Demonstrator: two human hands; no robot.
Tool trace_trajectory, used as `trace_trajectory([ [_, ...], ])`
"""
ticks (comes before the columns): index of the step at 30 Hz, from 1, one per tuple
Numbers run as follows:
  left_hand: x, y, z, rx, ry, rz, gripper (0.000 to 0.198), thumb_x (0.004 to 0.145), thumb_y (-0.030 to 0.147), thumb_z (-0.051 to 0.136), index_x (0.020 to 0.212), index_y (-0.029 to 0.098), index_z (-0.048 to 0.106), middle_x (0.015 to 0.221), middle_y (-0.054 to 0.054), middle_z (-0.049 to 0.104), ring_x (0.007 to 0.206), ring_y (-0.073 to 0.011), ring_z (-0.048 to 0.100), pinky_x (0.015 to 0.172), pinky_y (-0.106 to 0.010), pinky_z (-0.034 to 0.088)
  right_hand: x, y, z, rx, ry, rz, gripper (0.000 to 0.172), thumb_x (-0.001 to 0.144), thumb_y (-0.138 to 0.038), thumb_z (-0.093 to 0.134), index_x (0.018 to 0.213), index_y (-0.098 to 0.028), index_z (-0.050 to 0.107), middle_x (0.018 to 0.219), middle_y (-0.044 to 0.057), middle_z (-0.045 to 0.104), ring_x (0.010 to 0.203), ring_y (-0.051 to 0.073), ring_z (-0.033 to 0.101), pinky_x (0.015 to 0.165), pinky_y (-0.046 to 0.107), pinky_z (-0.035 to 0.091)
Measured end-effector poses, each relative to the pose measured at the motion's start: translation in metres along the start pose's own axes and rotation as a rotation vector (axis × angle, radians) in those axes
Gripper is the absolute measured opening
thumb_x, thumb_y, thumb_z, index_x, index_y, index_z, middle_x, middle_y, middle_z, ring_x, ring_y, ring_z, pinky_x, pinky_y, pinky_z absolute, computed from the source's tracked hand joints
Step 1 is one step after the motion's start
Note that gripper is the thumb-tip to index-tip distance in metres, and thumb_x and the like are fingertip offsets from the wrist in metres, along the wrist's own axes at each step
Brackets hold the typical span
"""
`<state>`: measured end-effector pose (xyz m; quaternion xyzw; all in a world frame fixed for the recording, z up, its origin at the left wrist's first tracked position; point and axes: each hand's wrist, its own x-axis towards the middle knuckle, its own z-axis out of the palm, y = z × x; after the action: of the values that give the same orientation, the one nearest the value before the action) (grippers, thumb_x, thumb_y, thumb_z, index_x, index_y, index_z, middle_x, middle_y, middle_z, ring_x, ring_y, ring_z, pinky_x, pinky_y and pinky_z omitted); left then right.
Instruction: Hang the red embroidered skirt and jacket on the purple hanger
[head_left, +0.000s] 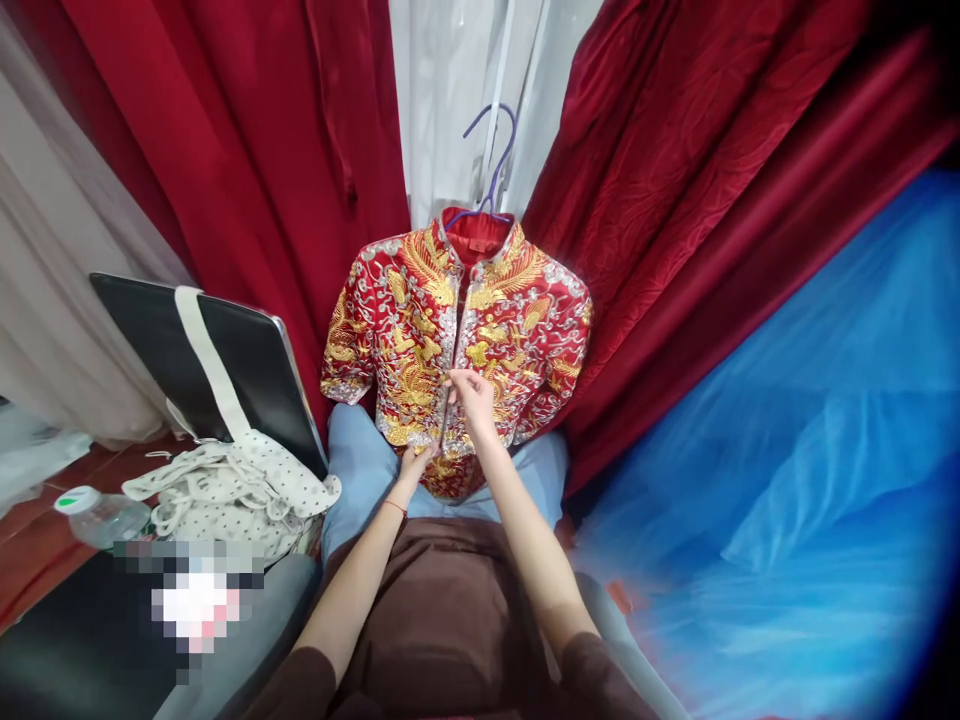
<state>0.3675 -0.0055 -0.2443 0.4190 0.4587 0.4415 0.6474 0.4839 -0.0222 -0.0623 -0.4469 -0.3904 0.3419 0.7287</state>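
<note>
A red jacket [420,320] thick with gold and silver embroidery hangs on a purple hanger [495,160] in front of me, its hem resting on my knees. My right hand [471,395] pinches the front opening near the middle of the jacket. My left hand [414,462] grips the lower hem just left of the opening, fingers curled into the fabric. A thin red string circles my left wrist.
Dark red curtains [675,200] hang on both sides, white cloth between them. A blue gauzy fabric [810,480] fills the right. On the left lie a black laptop [240,370], a white dotted bag [240,485] and a plastic bottle [101,515].
</note>
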Motion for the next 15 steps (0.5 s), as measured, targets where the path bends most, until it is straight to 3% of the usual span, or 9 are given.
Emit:
trace_trajectory([
  [3, -0.002, 0.026, -0.001, 0.117, 0.054, 0.010, 0.041, 0.052, 0.030, 0.089, 0.078, 0.019, 0.059, 0.088, -0.013, 0.071, 0.117, -0.0365, 0.061, 0.097, -0.041, 0.045, 0.001, -0.004, 0.000, -0.019, -0.008, 0.026, 0.024, 0.075, -0.041, 0.070, 0.080, -0.017, 0.069, 0.067, -0.002, 0.065, 0.043, 0.007, 0.047, 0.048, 0.023, 0.038],
  [5, -0.005, 0.055, 0.007, 0.266, 0.114, 0.114, 0.045, 0.050, 0.028, 0.091, 0.078, 0.020, 0.055, 0.099, -0.016, 0.069, 0.129, -0.0405, 0.051, 0.103, -0.041, 0.040, -0.002, -0.002, -0.001, -0.018, -0.002, 0.044, 0.023, 0.073, -0.040, 0.071, 0.080, -0.018, 0.070, 0.064, -0.003, 0.063, 0.044, 0.007, 0.046, 0.047, 0.023, 0.036],
  [9, -0.010, 0.125, 0.040, 0.735, 0.112, 0.582, 0.022, 0.076, 0.032, 0.074, 0.086, 0.019, 0.059, 0.107, -0.017, 0.066, 0.122, -0.0361, 0.054, 0.105, -0.039, 0.037, -0.005, -0.002, 0.003, 0.047, 0.013, 0.076, 0.024, 0.069, -0.039, 0.073, 0.076, -0.016, 0.070, 0.056, -0.006, 0.053, 0.043, 0.005, 0.037, 0.044, 0.022, 0.026],
  [11, -0.009, 0.151, 0.055, 0.845, 0.096, 0.702, 0.010, 0.085, 0.026, 0.064, 0.091, 0.019, 0.062, 0.108, -0.017, 0.066, 0.118, -0.0328, 0.055, 0.103, -0.037, 0.038, -0.005, -0.004, 0.004, 0.078, 0.021, 0.102, 0.026, 0.067, -0.040, 0.074, 0.075, -0.016, 0.069, 0.050, -0.008, 0.046, 0.042, 0.004, 0.029, 0.043, 0.022, 0.021],
  [15, -0.006, 0.162, 0.066, 0.867, 0.024, 0.744, 0.013, 0.089, 0.018, 0.055, 0.097, 0.018, 0.066, 0.109, -0.015, 0.067, 0.113, -0.0289, 0.057, 0.098, -0.034, 0.040, -0.005, 0.000, 0.007, 0.082, 0.042, 0.140, 0.030, 0.066, -0.045, 0.076, 0.072, -0.016, 0.067, 0.048, -0.009, 0.040, 0.045, 0.005, 0.025, 0.044, 0.023, 0.019],
])
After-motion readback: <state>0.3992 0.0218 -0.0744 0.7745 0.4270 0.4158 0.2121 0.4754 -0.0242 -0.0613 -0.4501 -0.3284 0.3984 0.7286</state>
